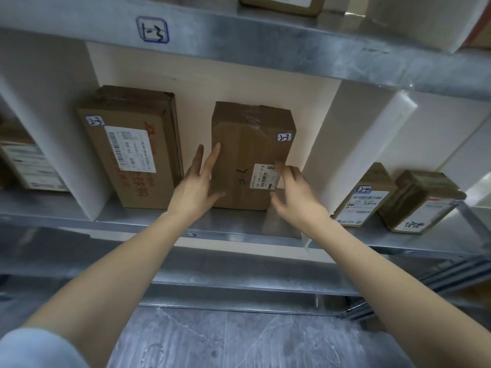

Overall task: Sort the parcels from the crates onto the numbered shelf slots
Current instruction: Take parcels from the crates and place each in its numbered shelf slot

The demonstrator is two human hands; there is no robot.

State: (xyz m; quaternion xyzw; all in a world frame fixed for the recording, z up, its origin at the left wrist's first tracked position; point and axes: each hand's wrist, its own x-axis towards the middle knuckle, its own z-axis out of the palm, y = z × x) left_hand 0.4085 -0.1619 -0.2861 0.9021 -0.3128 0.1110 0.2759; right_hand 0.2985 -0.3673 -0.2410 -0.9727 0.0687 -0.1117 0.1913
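Observation:
A brown taped parcel [247, 147] with a "2-3" sticker lies flat in the middle slot of the metal shelf [239, 229]. My left hand [198, 187] lies against its left side with straight fingers, thumb on the front edge. My right hand [292, 192] is at its right front corner, over the white barcode label, fingers loosely bent and blurred. A larger brown parcel [130, 147], also marked "2-3", lies to the left in the same slot. The shelf rail above carries a handwritten "1-3" tag [152, 30].
White dividers [55, 144] [342, 144] wall the slot on both sides. The right slot holds two parcels, one marked "2-4" [364, 197] and a taped one [419, 203]. Another parcel [29, 166] sits in the left slot. Grey tiled floor [239, 338] lies below.

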